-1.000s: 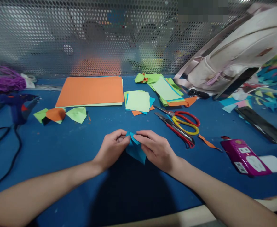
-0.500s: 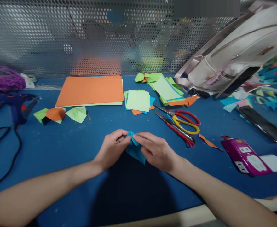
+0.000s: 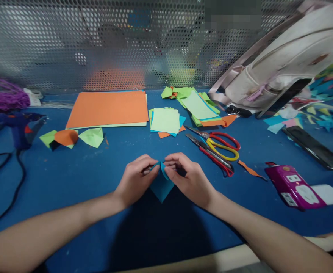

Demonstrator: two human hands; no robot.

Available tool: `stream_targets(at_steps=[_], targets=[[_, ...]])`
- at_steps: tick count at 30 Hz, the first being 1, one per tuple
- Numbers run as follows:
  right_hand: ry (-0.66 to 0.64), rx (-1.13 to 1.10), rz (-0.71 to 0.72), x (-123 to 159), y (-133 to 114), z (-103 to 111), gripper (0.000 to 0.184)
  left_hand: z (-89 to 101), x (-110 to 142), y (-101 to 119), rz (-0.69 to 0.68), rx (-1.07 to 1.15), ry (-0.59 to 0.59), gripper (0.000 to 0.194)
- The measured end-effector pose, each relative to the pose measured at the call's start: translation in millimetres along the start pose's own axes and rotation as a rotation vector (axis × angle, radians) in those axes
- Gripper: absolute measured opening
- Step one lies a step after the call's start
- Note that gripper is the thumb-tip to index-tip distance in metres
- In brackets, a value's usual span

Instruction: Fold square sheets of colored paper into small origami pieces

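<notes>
A small blue paper point(image 3: 161, 188), folded with its lower corner pointing toward me, is held between both hands above the blue table. My left hand point(image 3: 136, 177) pinches its left side between thumb and fingers. On the other side, my right hand point(image 3: 189, 177) grips the upper right part, thumb at the front and fingers curled behind. A raised fold stands at the middle of the paper's top; the fingers partly hide its edges. Beyond the hands lies a stack of small square papers point(image 3: 165, 120), light green on top with blue and orange ones beneath.
Large orange sheets point(image 3: 109, 110) lie at the back. Folded paper pieces point(image 3: 66, 138) rest left of centre, near a blue glue gun point(image 3: 20, 127) with a cord. Scissors point(image 3: 224, 146), a cutter point(image 3: 216, 155), a purple power bank point(image 3: 298, 187) and a phone point(image 3: 314, 147) lie right.
The blue paper has turned so its lower corner points straight toward me. My right hand has shifted from pressing the top fold with its fingers to gripping the right side with its thumb in front.
</notes>
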State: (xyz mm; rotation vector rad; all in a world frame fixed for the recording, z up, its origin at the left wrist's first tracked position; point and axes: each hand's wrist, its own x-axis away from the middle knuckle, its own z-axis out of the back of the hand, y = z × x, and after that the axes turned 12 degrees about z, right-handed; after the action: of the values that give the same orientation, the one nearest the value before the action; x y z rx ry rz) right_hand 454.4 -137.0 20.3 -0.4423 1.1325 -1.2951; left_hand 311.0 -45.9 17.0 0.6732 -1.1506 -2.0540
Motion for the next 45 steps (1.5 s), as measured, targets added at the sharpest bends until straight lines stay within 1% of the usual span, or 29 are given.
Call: stream_targets(at_steps=[3, 6, 13, 19, 22, 24, 25, 27, 29, 31, 33, 37, 41, 45], targets=[[-0.015, 0.021, 0.027, -1, 1, 1, 0.013, -0.3, 2, -1, -0.049, -0.012, -0.011, 0.012], [-0.028, 0.065, 0.075, -2, 1, 2, 0.012, -0.4, 4, -2, -0.063, -0.020, -0.014, 0.011], [-0.017, 0.096, 0.132, -2, 2, 2, 0.011, 0.0, 5, -2, -0.011, -0.016, -0.027, 0.010], [0.004, 0.165, 0.201, 0, 4, -1, 0.012, -2.0, 5, 0, 0.030, 0.073, -0.066, 0.007], [-0.003, 0.179, 0.238, 0, 4, -2, 0.013, -2.2, 5, 0, 0.029, 0.082, -0.061, 0.010], [-0.007, 0.159, 0.216, 0, 3, -1, 0.013, -1.3, 5, 1, 0.032, 0.077, -0.047, 0.015], [-0.001, 0.140, 0.180, -1, 2, 0, 0.013, -0.7, 4, 2, 0.042, 0.074, -0.034, 0.017], [0.009, 0.081, 0.087, -1, 1, 2, 0.014, 0.6, 2, 4, 0.092, 0.067, 0.008, 0.019], [-0.001, 0.017, 0.030, -2, 0, 4, 0.017, 1.5, 0, 6, 0.183, 0.056, 0.059, 0.019], [-0.019, -0.018, 0.028, -1, 0, 4, 0.020, 1.7, -2, 7, 0.296, 0.061, 0.087, 0.019], [-0.003, -0.009, 0.029, 0, 2, 2, 0.021, 1.1, -2, 7, 0.378, 0.095, 0.079, 0.019], [0.060, 0.069, -0.026, 0, 5, -1, 0.009, -1.2, -2, 5, 0.432, 0.154, 0.035, 0.019], [0.070, 0.116, 0.009, 0, 4, 0, 0.009, -2.3, 0, 5, 0.486, 0.162, 0.035, 0.022], [0.040, 0.113, 0.035, 1, 1, 0, 0.009, -1.1, 0, 5, 0.502, 0.169, 0.046, 0.024]])
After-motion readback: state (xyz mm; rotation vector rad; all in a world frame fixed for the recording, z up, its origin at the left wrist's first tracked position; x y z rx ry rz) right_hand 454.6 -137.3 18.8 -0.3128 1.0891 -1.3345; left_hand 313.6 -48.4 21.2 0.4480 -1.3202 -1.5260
